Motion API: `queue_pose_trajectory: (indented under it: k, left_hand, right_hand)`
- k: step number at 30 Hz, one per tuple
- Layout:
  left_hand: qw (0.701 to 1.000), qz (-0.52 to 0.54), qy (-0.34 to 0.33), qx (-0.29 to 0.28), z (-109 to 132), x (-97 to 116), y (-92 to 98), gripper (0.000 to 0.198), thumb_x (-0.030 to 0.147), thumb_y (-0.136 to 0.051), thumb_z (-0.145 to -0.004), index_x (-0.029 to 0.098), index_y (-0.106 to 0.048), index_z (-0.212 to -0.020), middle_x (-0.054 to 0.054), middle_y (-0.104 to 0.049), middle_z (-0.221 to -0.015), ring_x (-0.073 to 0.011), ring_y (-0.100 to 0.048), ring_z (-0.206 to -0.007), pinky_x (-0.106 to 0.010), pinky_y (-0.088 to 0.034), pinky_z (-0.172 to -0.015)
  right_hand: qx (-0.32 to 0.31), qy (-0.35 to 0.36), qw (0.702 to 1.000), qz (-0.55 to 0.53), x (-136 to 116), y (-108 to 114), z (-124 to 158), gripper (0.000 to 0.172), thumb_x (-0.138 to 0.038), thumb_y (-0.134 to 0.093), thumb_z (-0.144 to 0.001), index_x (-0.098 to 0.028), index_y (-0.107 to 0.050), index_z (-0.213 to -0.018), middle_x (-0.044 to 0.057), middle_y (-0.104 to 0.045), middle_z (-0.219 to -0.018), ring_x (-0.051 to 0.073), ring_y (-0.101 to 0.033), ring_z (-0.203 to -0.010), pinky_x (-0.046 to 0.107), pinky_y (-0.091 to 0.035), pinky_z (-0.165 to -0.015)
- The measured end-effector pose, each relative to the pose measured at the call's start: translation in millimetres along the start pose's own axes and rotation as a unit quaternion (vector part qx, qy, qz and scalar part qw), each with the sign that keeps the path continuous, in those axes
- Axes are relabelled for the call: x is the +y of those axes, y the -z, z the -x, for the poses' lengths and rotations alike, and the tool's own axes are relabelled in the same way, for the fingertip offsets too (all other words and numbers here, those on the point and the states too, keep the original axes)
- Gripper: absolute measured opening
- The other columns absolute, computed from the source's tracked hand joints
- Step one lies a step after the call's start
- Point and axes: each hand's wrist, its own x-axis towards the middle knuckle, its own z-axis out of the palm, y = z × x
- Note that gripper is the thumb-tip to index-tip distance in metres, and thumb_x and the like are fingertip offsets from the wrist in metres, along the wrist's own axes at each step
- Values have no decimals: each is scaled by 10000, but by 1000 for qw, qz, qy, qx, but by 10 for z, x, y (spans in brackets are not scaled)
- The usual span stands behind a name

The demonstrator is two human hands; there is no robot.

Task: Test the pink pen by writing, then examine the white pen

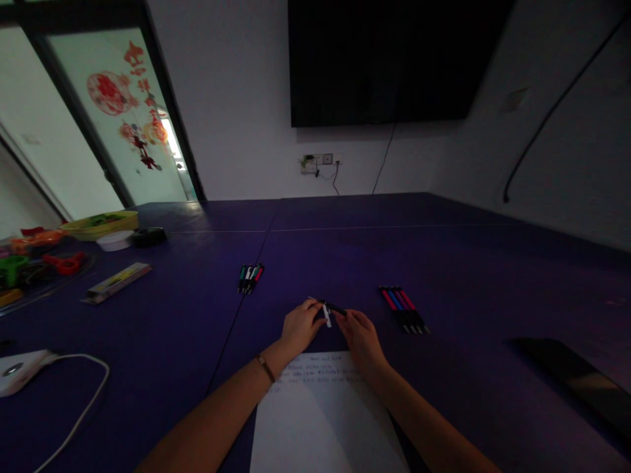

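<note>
Both hands meet above the top edge of a white sheet (325, 420) with handwritten lines. My left hand (302, 324) is closed on the left end of a dark pen (335, 307), with a white piece (327, 316) hanging by its fingertips. Fingers of my right hand (361, 334) pinch the pen's right end. To the right lies a row of several pink and blue pens (404, 309) with black grips. Farther left, a small group of several green, white and pink pens (250, 278) rests on the purple table (315, 256).
At the left are a long thin box (118, 282), a yellow basket (101, 225), a white round lid (115, 240), red scissors (66, 263) and a white device (22, 371) with a cable. A black flat object (576, 378) lies at the right.
</note>
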Motion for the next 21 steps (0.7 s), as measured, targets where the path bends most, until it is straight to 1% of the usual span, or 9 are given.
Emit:
queue_pose_trajectory:
  k: [2, 3, 5, 8, 11, 14, 17, 21]
  left_hand:
    - [995, 89, 39, 27, -32, -45, 2, 292, 325, -562, -692, 214, -578, -962, -39, -566, -950, -148, -521, -739, -249, -395, -660]
    - [987, 144, 62, 38, -50, -68, 7, 305, 325, -587, -665, 200, -585, -943, -37, -574, -908, -129, -508, -661, -238, -388, -602]
    - [961, 253, 100, 46, -83, -102, 27, 304, 324, -611, -631, 168, -601, -892, -32, -585, -806, -102, -462, -557, -221, -351, -515]
    - [922, 363, 132, 40, -104, -109, 75, 252, 332, -607, -624, 143, -622, -790, -9, -562, -647, -87, -425, -514, -208, -307, -479]
    - [898, 410, 151, 53, -97, -82, 119, 224, 329, -621, -605, 141, -624, -729, 10, -532, -585, -74, -404, -496, -203, -287, -473]
    - [883, 438, 158, 57, -84, -54, 143, 217, 323, -631, -595, 141, -619, -713, 14, -529, -578, -66, -393, -486, -199, -272, -466]
    - [876, 451, 161, 49, -77, -33, 152, 220, 327, -636, -587, 136, -618, -695, 7, -535, -576, -64, -389, -480, -199, -262, -456]
    - [875, 455, 162, 41, -83, -39, 151, 232, 339, -646, -572, 128, -612, -663, -4, -545, -585, -66, -398, -486, -199, -262, -449]
  right_hand:
    - [-5, 13, 1000, 6, -8, 5, 4, 316, -387, -713, -468, -173, -534, -617, -27, -576, -625, 106, -582, -711, 209, -455, -756]
    - [-8, 20, 1000, 11, -12, 10, 5, 311, -391, -708, -480, -174, -539, -626, -30, -574, -633, 100, -577, -709, 206, -453, -755]
    - [-11, 30, 999, 22, -19, 20, 4, 307, -395, -704, -494, -176, -544, -639, -39, -567, -640, 87, -567, -698, 198, -451, -748]
    - [-17, 27, 999, 33, -29, 27, 2, 321, -393, -709, -484, -173, -538, -644, -41, -568, -638, 83, -566, -695, 192, -445, -738]
    - [-42, 8, 998, 55, -55, 17, 26, 326, -391, -697, -499, -167, -522, -659, -17, -588, -640, 117, -585, -708, 224, -456, -703]
    - [-70, -26, 992, 100, -101, -6, 78, 315, -377, -675, -519, -166, -499, -671, -15, -578, -576, 125, -581, -588, 221, -450, -537]
    - [-118, -60, 983, 128, -141, -38, 137, 298, -371, -650, -541, -169, -476, -676, -44, -531, -496, 89, -510, -435, 183, -355, -386]
    - [-178, -85, 962, 190, -164, -95, 207, 303, -424, -600, -590, -159, -469, -659, -71, -450, -392, 45, -361, -292, 170, -226, -297]
